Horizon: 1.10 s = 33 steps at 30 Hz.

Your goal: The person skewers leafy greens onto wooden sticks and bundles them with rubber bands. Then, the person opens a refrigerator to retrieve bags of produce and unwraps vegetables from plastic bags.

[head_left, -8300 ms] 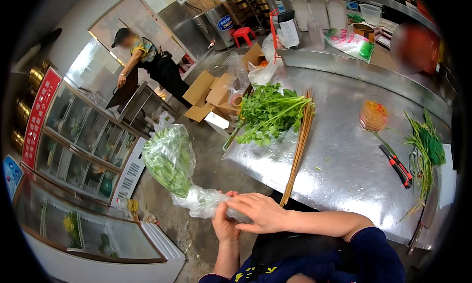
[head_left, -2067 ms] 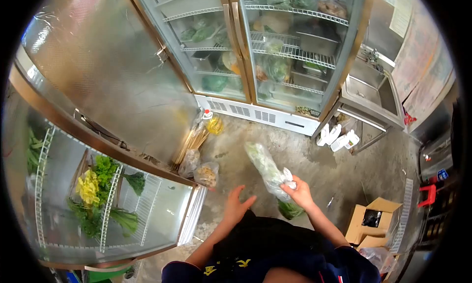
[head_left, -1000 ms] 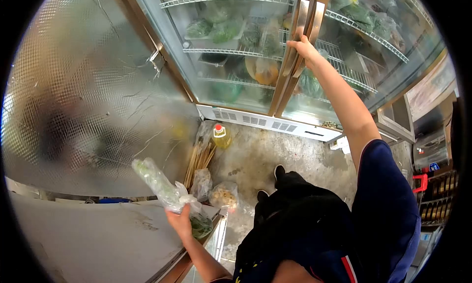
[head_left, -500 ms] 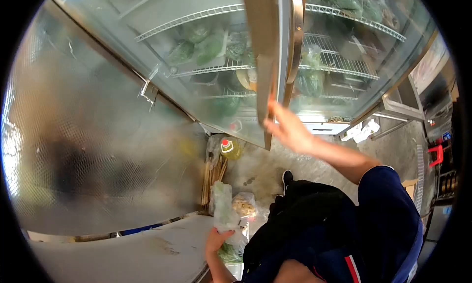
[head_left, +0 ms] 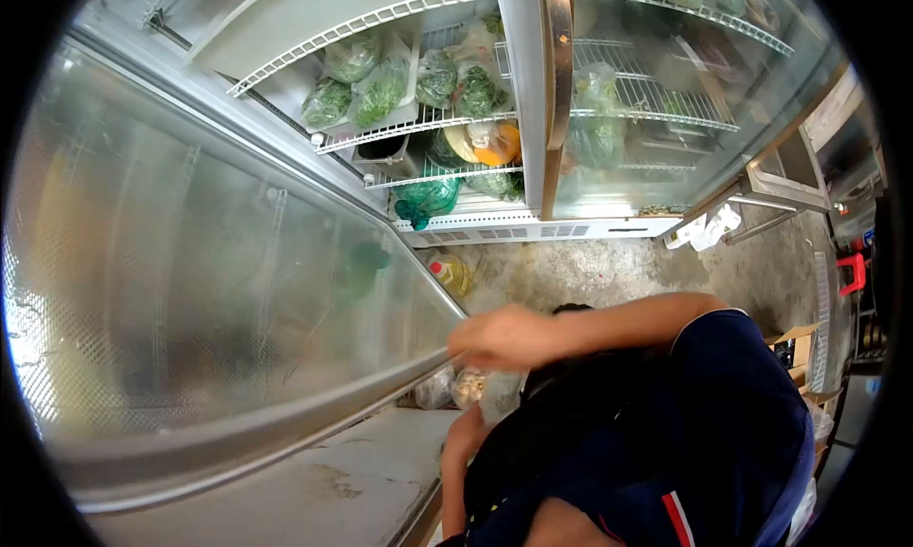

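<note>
The left door [head_left: 238, 262] of the upright glass fridge stands swung open to the left. My right hand [head_left: 506, 338], blurred by motion, is closed at that door's outer edge. Low in the view, my left hand [head_left: 463, 435] is close to my body, its fingers partly hidden, closed around a clear plastic bag [head_left: 500, 395] that is mostly out of sight; greens showed in it before. On the open fridge's wire shelves sit bagged greens [head_left: 380, 92], an orange cut piece [head_left: 496, 144] and a green bag [head_left: 428, 201].
The right fridge door [head_left: 656, 100] is closed, with bags behind its glass. An oil bottle [head_left: 449, 273] and small bags [head_left: 469, 387] stand on the floor beyond the open door. A white cabinet top [head_left: 333, 471] lies below it. At the right are white jugs [head_left: 713, 227] and a red stool [head_left: 852, 274].
My right hand let go of the vegetable bag, went to the fridge handle and swung the door left. The bag passed to my left hand, which is now nearer my body.
</note>
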Tool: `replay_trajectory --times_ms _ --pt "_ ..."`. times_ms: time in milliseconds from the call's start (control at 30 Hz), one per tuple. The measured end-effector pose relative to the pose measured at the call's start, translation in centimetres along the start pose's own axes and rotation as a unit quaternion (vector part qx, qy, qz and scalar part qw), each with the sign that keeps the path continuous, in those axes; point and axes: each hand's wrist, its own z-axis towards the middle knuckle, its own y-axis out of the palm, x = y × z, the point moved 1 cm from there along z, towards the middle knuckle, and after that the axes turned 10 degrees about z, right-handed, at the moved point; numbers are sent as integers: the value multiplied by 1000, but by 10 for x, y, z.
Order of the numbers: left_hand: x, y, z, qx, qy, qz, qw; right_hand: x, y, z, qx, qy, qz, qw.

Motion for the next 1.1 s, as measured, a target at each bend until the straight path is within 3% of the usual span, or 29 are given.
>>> replay_trajectory --times_ms 33,167,267,400,500,633,733,833,900,1000,1100 --pt "9 -7 0 11 15 13 1000 8 -16 4 13 61 -28 998" --pt "29 -30 20 39 17 -38 998 72 -91 34 289 -14 -63 955" --pt "53 -66 26 86 -67 -42 993 130 -157 70 391 44 -80 916" --pt "66 -99 56 169 -45 -273 946 201 -227 121 522 117 -79 841" --pt "72 -127 80 231 -40 -368 900 229 -253 151 573 258 -161 761" --pt "77 -161 84 283 -18 -386 878 247 -262 162 499 433 -179 729" --pt "74 -176 89 304 -13 -429 850 282 -266 160 529 410 -81 739" --pt "62 -195 95 299 -23 -403 864 294 -271 145 662 217 59 715" --pt "41 -206 105 286 -9 -346 894 312 -265 147 738 137 138 646" --pt "46 -246 113 239 8 -230 943 222 -270 146 697 23 423 578" --pt "69 -295 118 204 30 -70 976 217 -273 147 682 -48 477 552"
